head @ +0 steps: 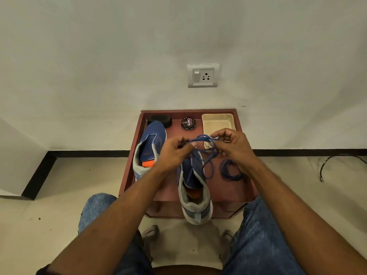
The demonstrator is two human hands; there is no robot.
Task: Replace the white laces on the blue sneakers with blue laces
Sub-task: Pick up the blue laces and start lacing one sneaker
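Both forearms reach over a low red table (130, 171); left hand (172, 153) and right hand (236, 147) pinch a blue lace (202, 138) above the near-edge blue sneaker (195, 197).

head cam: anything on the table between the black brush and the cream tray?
Yes: a round shoe polish tin stands between the black brush and the cream tray on the red table, seen in the head view.
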